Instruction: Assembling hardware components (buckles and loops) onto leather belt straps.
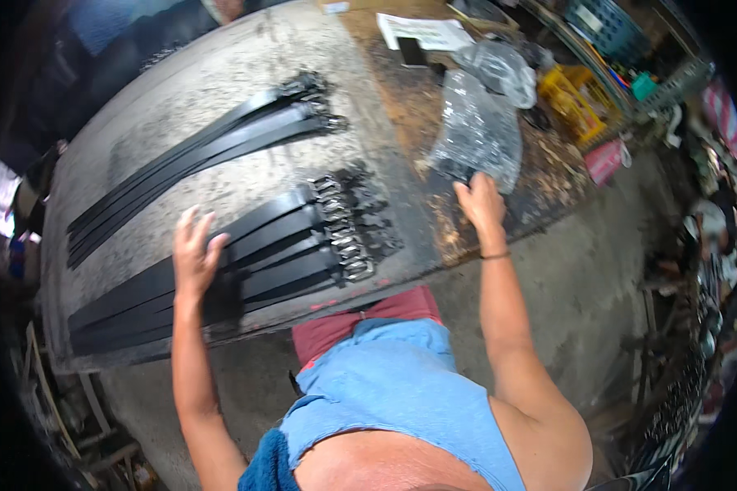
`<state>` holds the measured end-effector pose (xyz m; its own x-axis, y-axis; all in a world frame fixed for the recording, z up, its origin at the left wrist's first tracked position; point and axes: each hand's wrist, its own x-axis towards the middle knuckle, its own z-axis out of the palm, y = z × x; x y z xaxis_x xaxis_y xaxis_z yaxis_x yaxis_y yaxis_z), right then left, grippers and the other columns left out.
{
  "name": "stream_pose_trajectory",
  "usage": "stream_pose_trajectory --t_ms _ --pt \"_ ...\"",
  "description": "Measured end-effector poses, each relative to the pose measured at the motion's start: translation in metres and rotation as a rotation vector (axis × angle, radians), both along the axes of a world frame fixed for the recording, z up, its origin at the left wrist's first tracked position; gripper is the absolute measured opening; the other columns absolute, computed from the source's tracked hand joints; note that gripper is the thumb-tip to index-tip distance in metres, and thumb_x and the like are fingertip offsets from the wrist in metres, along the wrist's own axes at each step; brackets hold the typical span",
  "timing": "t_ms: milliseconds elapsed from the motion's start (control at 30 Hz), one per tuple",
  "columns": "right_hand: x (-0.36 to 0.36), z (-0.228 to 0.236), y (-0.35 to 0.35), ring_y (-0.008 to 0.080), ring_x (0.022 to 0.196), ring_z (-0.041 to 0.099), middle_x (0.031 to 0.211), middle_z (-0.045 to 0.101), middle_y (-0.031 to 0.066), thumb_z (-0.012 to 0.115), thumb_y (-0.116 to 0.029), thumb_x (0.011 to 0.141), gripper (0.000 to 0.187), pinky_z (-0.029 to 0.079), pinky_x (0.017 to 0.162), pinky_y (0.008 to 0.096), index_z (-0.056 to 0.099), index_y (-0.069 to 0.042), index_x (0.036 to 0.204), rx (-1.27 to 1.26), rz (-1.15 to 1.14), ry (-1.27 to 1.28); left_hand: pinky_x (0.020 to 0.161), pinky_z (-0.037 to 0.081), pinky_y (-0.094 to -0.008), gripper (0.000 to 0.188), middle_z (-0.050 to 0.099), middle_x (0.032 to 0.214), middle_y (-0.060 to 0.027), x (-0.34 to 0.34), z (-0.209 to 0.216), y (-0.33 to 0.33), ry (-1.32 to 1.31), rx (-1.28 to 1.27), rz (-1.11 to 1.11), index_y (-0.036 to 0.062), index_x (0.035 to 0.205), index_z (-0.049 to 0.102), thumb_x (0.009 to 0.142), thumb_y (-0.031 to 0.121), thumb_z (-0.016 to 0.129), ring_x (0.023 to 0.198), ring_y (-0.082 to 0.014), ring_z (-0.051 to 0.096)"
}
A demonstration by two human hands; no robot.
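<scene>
L hand [195,250] lay flat, fingers spread, palm down on the near row of black belts [254,262] — not clamped, just pressing on the straps. R hand [481,200] was out fwd-right, fingertips pinched on the lower edge of a crinkly clear plastic bag [477,131] w/ dark contents; looked shut on the film, tho the thumb side was partly hidden. Hands well apart, the workbench corner between them.

The key relation: near belts ran w/ long axis from lower-left up to upper-right, buckle ends [348,237] all at the right end, bunched in a staggered stack near the slab's edge. L hand sat about mid-length, so the buckles lay to its right, between the two hands and nearer the L one. R hand was past the slab, over the rough brown wooden top [418,106].

A 2nd batch of belts [196,155] lay farther back, same diagonal, buckles up-right too, apart from the near row.

Materials: straps matte black, flat, smooth — leather or sim., can't tell which. Buckles metal, silvery glint on the near set, darker on the far. Slab [221,65] grey, worn, scuffed, stone- or concrete-like w/ a red-marked front edge. Another bunched clear bag [504,69] behind the first, a yellow crate [571,98] beyond it, white paper sheet [426,33] at the far edge
</scene>
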<state>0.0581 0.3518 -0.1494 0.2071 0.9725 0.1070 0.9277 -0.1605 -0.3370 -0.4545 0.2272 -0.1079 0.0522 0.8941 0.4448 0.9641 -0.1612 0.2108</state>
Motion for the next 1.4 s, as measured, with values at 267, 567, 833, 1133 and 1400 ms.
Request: stream_pose_trajectory --t_ms 267,567,833,1133,1400 --pt "0.005 -0.026 -0.03 0.0411 0.081 0.058 0.086 0.06 0.0195 0.055 -0.014 0.084 0.013 0.046 0.072 0.0482 0.056 -0.001 0.085 0.34 0.055 0.189 0.09 0.049 -0.0421 0.039 0.058 0.122 -0.0182 0.066 -0.023 0.127 -0.096 -0.096 -0.083 0.0054 0.112 0.064 0.085 0.033 0.068 0.108 -0.036 0.058" --pt "0.007 -0.041 -0.036 0.0095 0.064 0.052 0.07 0.06 0.0057 0.062 -0.015 0.09 0.012 0.047 0.062 0.0275 0.064 -0.003 0.092 0.636 -0.158 0.672 0.096 0.046 -0.0413 0.05 0.06 0.12 -0.0191 0.133 -0.038 0.234 0.005 -0.267 -0.044 0.0048 0.118 0.061 0.084 0.042 0.066 0.113 -0.0358 0.056" --pt "0.004 -0.046 -0.036 0.0146 0.064 0.058 0.079 0.061 0.0063 0.069 -0.004 0.081 0.015 0.048 0.061 0.0288 0.059 -0.004 0.092 0.688 -0.072 0.751 0.081 0.047 -0.0459 0.06 0.06 0.1 -0.0157 0.139 -0.044 0.242 0.23 -0.114 -0.011 0.0099 0.11 0.065 0.073 0.056 0.071 0.098 -0.0356 0.057" --pt "0.007 -0.041 -0.039 0.0088 0.064 0.055 0.076 0.059 0.0014 0.068 -0.004 0.081 0.014 0.046 0.059 0.0255 0.057 -0.004 0.089 0.684 -0.022 0.753 0.066 0.048 -0.0455 0.038 0.06 0.081 -0.0188 0.12 0.018 0.191 0.017 -0.082 -0.065 0.0025 0.089 0.053 0.079 0.034 0.073 0.075 -0.0408 0.06" --pt "0.005 -0.038 -0.04 0.0083 0.063 0.054 0.076 0.058 0.0013 0.068 -0.005 0.082 0.012 0.046 0.058 0.0256 0.058 -0.004 0.088 0.694 -0.023 0.787 0.052 0.042 -0.0231 0.019 0.053 0.067 -0.0016 0.07 0.061 0.074 -0.719 0.001 0.063 0.004 0.097 0.053 0.099 0.023 0.052 0.055 -0.0084 0.051"
